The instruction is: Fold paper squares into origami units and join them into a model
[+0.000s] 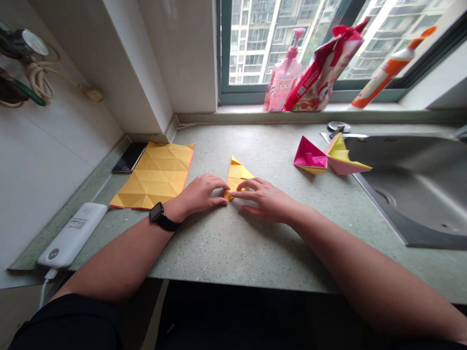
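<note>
A small piece of folded yellow paper [237,171] lies flat on the counter between my hands, its upper end coming to a point. My left hand [204,193], with a black watch on its wrist, pinches the lower left edge of this paper between thumb and fingers. From the other side, my right hand [267,199] rests its outstretched fingertips on the paper's lower part, the thumb apart below on the counter. The fingers partly cover the lower corner. Left of my hands lies a creased yellow sheet [157,175] with a red underside showing at its edges.
Folded pink and yellow paper shapes [311,156] stand beside the steel sink [420,191]. A phone [129,157] and white power bank [73,234] lie on the left. A pump bottle [283,79], red bag [321,71] and orange-white bottle [386,73] line the windowsill.
</note>
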`<state>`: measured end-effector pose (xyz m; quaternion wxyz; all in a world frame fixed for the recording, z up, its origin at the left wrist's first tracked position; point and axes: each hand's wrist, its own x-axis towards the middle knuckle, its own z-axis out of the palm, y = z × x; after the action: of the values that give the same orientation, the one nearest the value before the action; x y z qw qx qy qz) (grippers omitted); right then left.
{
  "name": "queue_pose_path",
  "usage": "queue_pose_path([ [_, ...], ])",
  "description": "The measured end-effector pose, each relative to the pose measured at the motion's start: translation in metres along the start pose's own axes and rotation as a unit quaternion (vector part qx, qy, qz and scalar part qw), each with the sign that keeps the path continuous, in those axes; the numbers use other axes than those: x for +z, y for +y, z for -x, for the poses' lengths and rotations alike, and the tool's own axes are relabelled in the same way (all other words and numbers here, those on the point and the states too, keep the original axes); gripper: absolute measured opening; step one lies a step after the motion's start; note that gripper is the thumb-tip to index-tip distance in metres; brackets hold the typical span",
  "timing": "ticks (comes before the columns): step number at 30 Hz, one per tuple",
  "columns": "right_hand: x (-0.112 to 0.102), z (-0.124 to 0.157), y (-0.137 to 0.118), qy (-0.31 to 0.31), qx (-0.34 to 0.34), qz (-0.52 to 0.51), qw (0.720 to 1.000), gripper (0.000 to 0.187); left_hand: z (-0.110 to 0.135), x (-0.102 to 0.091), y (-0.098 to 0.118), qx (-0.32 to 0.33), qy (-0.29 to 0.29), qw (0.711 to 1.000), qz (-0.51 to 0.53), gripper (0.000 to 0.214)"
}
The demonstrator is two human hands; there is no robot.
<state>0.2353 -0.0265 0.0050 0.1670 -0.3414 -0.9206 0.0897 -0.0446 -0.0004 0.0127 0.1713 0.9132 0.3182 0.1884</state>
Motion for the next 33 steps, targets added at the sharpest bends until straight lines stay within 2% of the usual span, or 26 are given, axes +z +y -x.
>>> queue_pose_path([
  [4, 0.0, -0.001, -0.002, -0.013, -0.004, 0.02, 1.0, 0.032, -0.001, 0.0, -0.001, 0.004, 0.003, 1.0, 0.008, 0.024],
  [12, -0.002, -0.001, -0.001, -0.016, 0.004, 0.006, 1.0, 0.029, 0.002, -0.007, 0.002, 0.022, -0.03, 0.999, -0.018, 0.008],
  [16, -0.002, 0.0, 0.0, -0.017, 0.002, 0.006, 1.0, 0.029, 0.005, -0.01, 0.004, 0.012, -0.029, 0.999, -0.042, 0.021],
  [19, -0.003, 0.0, 0.0, -0.014, 0.001, -0.002, 1.0, 0.029, 0.005, -0.01, 0.005, 0.028, -0.018, 0.998, -0.051, 0.034],
  [21, -0.004, -0.001, 0.0, -0.018, 0.001, -0.004, 1.0, 0.029, 0.005, -0.01, 0.006, 0.038, -0.031, 0.997, -0.052, 0.039],
  [29, -0.007, -0.001, 0.0, -0.034, 0.012, -0.019, 0.999, 0.029, 0.005, -0.016, 0.01, -0.01, -0.07, 0.996, -0.057, 0.043],
  [33, -0.006, -0.001, 0.0, -0.039, 0.012, -0.021, 0.999, 0.03, 0.007, -0.018, 0.01, -0.011, -0.081, 0.996, -0.046, 0.042],
])
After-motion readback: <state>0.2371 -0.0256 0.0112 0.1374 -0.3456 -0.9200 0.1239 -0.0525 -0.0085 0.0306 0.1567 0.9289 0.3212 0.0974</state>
